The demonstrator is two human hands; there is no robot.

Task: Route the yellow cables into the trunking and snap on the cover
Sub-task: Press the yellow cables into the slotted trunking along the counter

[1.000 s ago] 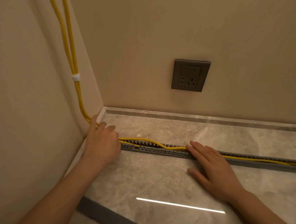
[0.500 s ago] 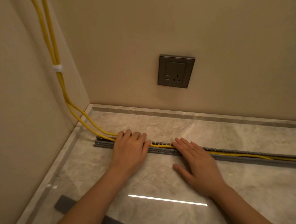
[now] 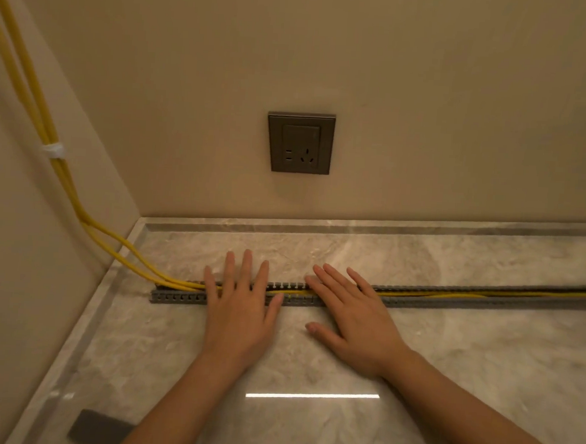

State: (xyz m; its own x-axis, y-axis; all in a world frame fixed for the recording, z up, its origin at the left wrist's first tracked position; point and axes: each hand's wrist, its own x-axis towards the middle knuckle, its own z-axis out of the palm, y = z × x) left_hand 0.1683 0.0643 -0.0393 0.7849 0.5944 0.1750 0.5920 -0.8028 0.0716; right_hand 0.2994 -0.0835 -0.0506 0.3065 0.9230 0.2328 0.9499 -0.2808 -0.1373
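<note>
Marble floor (image 3: 414,349): hands (flat) (image 3: 241,318) over trunking (image 3: 451,298)

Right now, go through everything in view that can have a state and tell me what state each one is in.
yellow cables: lying in the channel, tied together on the wall.
slotted grey trunking: open, no cover on.
grey cover strip: loose on the floor, near the person.
left hand: flat, fingers spread, over the trunking.
right hand: flat, fingers across the trunking.
wall socket: nothing plugged in.
white cable tie: closed round both cables.
</note>
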